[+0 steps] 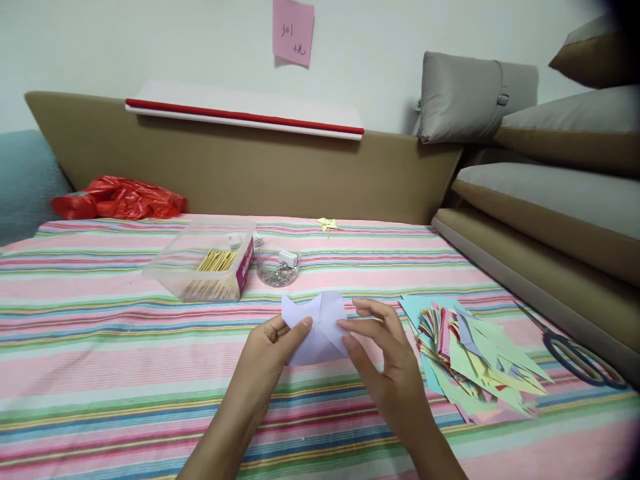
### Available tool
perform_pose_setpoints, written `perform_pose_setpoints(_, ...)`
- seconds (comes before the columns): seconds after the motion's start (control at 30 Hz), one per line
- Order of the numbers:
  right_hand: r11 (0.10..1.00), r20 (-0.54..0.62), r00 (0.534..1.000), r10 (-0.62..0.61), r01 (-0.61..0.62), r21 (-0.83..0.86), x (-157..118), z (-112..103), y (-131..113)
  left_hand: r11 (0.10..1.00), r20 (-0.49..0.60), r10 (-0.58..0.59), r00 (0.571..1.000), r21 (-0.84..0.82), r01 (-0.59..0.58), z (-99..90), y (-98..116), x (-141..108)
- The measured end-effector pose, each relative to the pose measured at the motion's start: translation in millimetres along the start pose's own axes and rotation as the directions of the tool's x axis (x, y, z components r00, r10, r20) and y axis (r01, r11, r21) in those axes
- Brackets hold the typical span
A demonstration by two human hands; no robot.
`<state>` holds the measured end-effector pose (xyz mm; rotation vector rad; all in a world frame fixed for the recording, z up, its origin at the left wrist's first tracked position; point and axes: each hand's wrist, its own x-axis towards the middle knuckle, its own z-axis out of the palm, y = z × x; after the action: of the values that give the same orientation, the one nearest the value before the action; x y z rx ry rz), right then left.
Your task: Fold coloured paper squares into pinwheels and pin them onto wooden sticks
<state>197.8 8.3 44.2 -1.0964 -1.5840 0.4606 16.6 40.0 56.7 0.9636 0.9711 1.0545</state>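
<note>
A light purple sheet of paper [327, 343], cut and partly folded with raised flaps, is held above the striped cloth. My left hand [270, 350] is closed on its left part, the thumb pressing near the centre and the other fingers behind it. At the paper's right edge is my right hand [387, 360], its fingers apart and curved. The tips of its index finger and thumb touch or nearly touch that edge. To the right of this hand lies a pile of coloured paper pieces [480, 360].
Black-handled scissors [580, 353] lie far right beside stacked cushions [555, 207]. Behind my hands stand a clear box of wooden sticks [170, 267] and a round container of metal pins [275, 275]. Further back are a yellow paper pinwheel [327, 224] and a red plastic bag [130, 198].
</note>
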Motion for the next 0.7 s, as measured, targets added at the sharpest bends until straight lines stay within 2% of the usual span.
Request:
perform_pose_setpoints(0.2, 0.983, 0.148, 0.98, -0.132, 0.149, -0.11, -0.3, -1.5, 4.9, 0.999, 0.061, -0.043, 0.997, -0.028, 0.045, -5.3, 2.4, -1.9)
perform_pose_setpoints(0.4, 0.926, 0.205, 0.941, -0.27, 0.312, -0.212, -1.7, -3.6, 8.9, 0.996, 0.092, -0.076, 0.993, -0.048, 0.081, -8.0, 4.4, -2.7)
perform_pose_setpoints(0.57, 0.871, 0.278, 0.911, -0.304, 0.384, -0.307, -6.9, -4.0, 8.6, 0.997, 0.083, -0.059, 0.995, -0.037, 0.063, -8.6, 5.4, -3.3)
perform_pose_setpoints(0.7, 0.819, 0.27, 0.884, -0.381, 0.458, -0.346, -7.3, -4.9, 6.8, 0.998, 0.071, -0.057, 0.996, 0.024, 0.055, -9.6, 4.6, -3.1)
